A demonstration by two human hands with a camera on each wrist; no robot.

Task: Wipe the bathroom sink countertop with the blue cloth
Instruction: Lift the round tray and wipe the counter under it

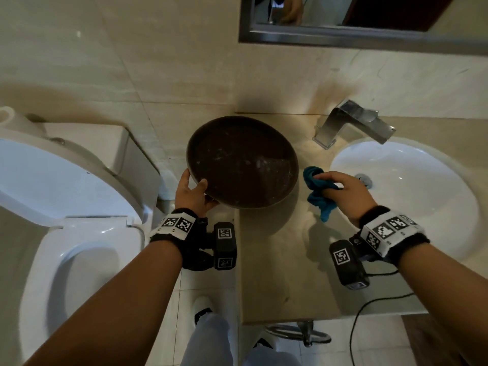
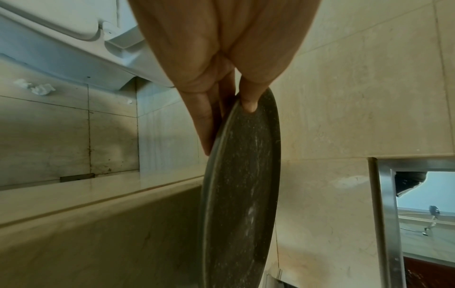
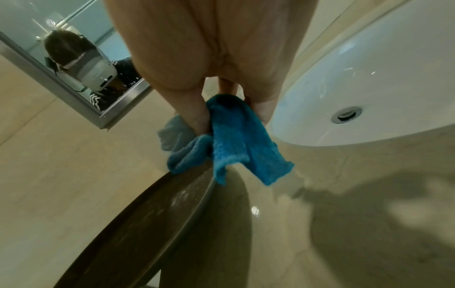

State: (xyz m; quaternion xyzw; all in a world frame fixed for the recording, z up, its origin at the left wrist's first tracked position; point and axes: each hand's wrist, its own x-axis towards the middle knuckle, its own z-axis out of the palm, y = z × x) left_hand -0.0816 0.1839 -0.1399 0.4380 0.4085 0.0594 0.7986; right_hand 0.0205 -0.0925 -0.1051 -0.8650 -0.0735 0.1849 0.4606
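My right hand (image 1: 340,191) grips the bunched blue cloth (image 1: 318,192) just above the beige countertop (image 1: 285,254), between the dark round tray (image 1: 241,161) and the white sink basin (image 1: 412,191). The cloth (image 3: 236,140) hangs from my fingers, close to the tray's rim (image 3: 157,210). My left hand (image 1: 194,192) pinches the tray's near-left rim, thumb (image 2: 249,97) on top and fingers beneath. The tray (image 2: 241,194) is lifted at a tilt off the counter's left end.
A chrome faucet (image 1: 353,124) stands behind the basin. A white toilet (image 1: 68,207) with its lid up sits left of the counter. A steel-framed mirror (image 1: 356,35) hangs on the tiled wall. A black cable (image 1: 369,307) drapes over the counter's front edge.
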